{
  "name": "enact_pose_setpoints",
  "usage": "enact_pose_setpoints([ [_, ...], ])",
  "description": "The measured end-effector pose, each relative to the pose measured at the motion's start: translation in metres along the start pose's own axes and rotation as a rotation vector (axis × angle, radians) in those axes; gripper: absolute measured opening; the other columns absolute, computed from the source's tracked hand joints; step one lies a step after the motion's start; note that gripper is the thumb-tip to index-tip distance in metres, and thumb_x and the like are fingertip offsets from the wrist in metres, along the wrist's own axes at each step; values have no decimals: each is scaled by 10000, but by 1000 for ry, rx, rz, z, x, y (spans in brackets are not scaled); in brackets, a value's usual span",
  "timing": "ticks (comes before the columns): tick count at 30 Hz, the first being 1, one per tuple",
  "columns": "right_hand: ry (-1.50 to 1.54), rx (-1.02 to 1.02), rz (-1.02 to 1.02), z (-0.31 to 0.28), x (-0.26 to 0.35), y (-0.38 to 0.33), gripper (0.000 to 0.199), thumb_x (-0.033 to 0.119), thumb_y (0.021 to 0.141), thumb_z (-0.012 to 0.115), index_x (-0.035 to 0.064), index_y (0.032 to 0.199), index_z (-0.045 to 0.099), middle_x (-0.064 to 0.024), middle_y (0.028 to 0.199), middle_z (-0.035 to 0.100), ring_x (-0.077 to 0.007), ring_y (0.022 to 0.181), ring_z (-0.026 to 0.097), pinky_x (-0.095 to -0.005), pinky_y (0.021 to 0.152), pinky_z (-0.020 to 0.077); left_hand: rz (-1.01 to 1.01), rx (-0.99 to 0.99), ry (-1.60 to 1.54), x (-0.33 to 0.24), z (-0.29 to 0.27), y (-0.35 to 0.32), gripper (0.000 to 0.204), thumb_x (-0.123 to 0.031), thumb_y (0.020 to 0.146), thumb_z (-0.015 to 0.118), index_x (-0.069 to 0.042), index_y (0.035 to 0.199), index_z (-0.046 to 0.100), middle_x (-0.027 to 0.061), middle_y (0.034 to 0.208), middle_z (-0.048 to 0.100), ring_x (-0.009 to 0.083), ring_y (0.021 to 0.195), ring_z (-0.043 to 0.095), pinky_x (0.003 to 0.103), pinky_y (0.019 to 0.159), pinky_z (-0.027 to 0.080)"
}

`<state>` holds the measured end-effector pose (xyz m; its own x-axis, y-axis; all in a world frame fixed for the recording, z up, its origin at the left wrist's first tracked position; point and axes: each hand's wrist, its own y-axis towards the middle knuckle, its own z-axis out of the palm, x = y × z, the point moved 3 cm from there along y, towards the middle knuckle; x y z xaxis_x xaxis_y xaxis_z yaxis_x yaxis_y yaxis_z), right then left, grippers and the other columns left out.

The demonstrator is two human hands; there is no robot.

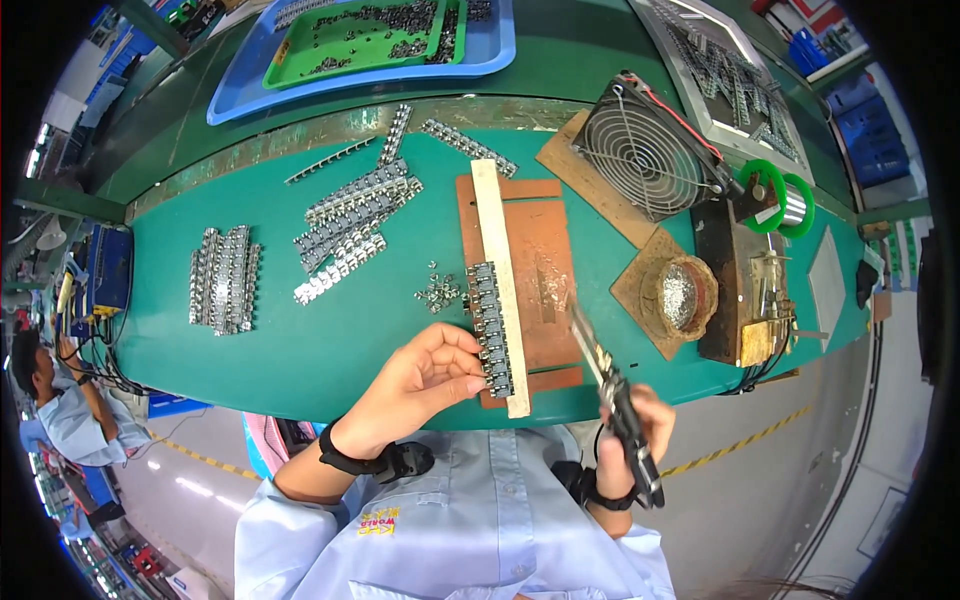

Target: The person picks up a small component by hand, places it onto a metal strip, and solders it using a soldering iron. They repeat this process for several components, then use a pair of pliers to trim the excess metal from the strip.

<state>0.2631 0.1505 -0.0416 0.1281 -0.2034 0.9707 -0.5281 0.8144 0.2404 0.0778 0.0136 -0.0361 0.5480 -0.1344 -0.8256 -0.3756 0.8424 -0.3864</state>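
My left hand (425, 378) is closed, thumb and fingers pinching the near end of a strip of small dark components (487, 320). That strip stands along the left side of a pale wooden bar (497, 270), which lies across a reddish-brown board (545, 285). In my right hand (650, 425) is a black-handled tool (628, 425) with a long, tapered metal tip; its exact kind is unclear. The tip points up and left, over the board's right edge. Beside the strip, on the left, lies a small pile of loose metal pieces (438, 292).
Strips of components (355, 205) and a stacked bundle (222, 280) lie on the green mat to the left. At right stand a fan (645, 150), a round pot (688, 298), a metal box (722, 260) and a green wire spool (795, 205). A blue tray (490, 65) sits behind.
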Motion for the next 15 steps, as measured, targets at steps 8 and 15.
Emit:
enact_pose_setpoints([
  [8,-187,366,-247,-15,28,-8,427,264,623,770,74,899,505,-39,663,591,-160,614,533,-361,756,328,-38,53,-40,-4,-4,3,293,49,796,566,-32,1043,430,28,830,561,80,797,534,209,719,421],
  [15,-232,418,-233,-12,29,-11,429,270,608,778,81,883,506,-34,632,607,-159,597,541,-377,773,320,-49,75,-65,-4,-3,4,323,42,797,570,-32,1067,409,47,820,572,98,785,537,229,723,418],
])
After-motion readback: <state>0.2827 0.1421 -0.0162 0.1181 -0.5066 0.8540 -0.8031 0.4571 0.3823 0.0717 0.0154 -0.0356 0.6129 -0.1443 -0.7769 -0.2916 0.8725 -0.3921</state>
